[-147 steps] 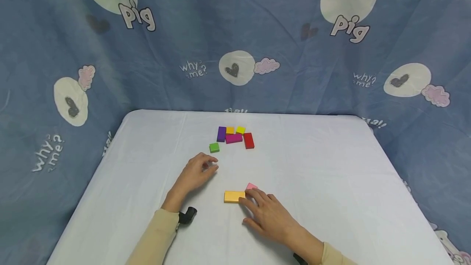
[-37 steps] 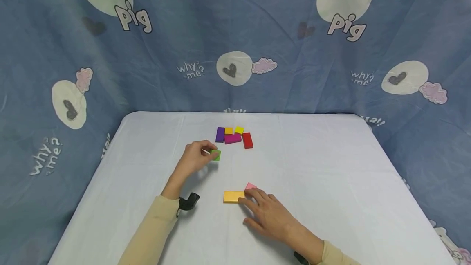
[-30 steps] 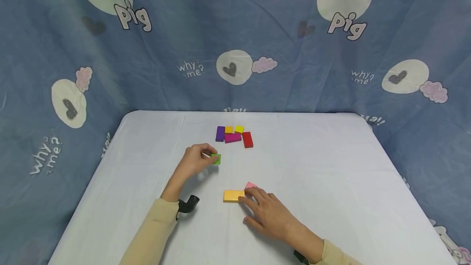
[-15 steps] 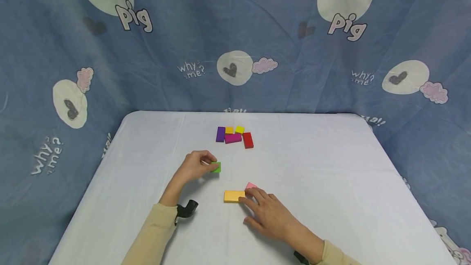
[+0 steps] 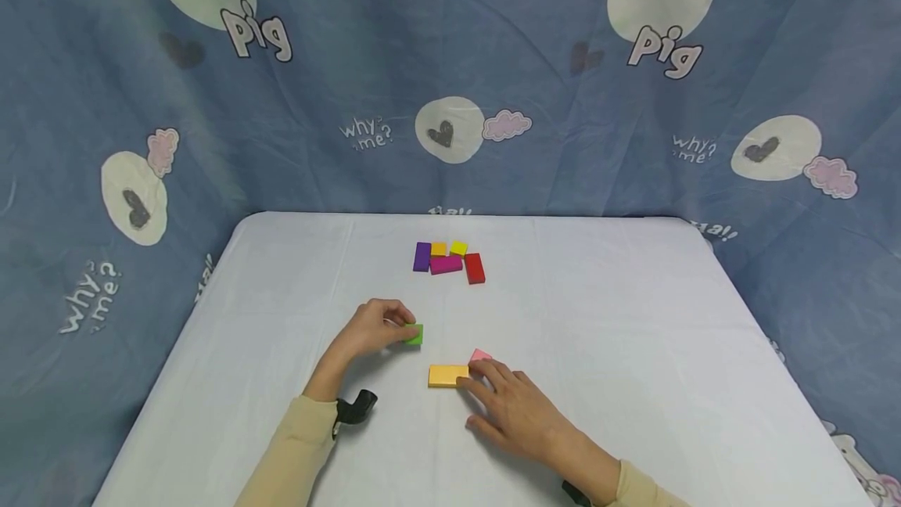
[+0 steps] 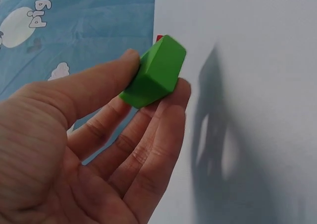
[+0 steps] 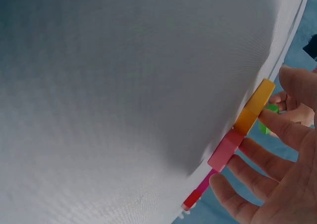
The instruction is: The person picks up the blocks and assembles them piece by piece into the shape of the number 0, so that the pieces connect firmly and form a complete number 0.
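A small green block (image 5: 414, 335) is pinched between the thumb and fingertips of my left hand (image 5: 373, 329). It hangs above the white cloth, and in the left wrist view the hand's shadow falls beside the green block (image 6: 161, 68). Just nearer to me lies a long yellow-orange block (image 5: 445, 376), flat on the table. A pink block (image 5: 482, 354) sits against its far right corner, partly covered by my right hand (image 5: 517, 413). The right fingers are loosely spread, fingertips right at the yellow-orange block (image 7: 255, 105) and the pink block (image 7: 225, 149).
Farther back a group of blocks lies close together: purple (image 5: 421, 257), small orange (image 5: 439, 249), yellow (image 5: 459, 248), magenta (image 5: 446, 264) and red (image 5: 475, 268). A blue printed curtain (image 5: 549, 163) hangs behind the white-covered table (image 5: 633, 335).
My left hand took hold of the green block beside the far group, lifted it and brought it nearer, toward the yellow-orange block. The right hand and the other blocks stayed in place.
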A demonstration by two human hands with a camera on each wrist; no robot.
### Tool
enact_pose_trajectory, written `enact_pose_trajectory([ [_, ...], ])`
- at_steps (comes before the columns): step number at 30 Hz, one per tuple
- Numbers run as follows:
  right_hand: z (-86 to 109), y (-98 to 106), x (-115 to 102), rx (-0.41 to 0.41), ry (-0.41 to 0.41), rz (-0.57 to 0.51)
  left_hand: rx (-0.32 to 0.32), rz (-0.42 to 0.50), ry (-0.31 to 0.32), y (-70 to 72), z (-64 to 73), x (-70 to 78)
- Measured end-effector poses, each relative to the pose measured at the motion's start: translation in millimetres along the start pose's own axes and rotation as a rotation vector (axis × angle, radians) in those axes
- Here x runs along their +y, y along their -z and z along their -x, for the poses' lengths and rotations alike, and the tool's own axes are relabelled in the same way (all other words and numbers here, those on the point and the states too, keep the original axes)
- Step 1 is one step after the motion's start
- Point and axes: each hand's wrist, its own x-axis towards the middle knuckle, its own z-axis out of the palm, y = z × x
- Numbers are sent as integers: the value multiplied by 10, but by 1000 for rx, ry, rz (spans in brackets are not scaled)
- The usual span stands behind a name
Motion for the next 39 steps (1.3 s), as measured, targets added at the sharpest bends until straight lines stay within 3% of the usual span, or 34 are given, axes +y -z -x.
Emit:
enact_pose_trajectory([
  [6, -1, -9, 4, 12, 5, -3, -65, -8, -32, -41, 25, -53],
  [15, 5, -16, 9, 45, 20, 13, -92, -6, -61, -76, 64, -75],
  [28, 2, -17, 21, 28, 14, 19, -82, -63, -86, -133, 89, -58],
  [39, -4, -15, 12, 10, 6, 21, -31, -137, -87, -166, 134, -35],
])
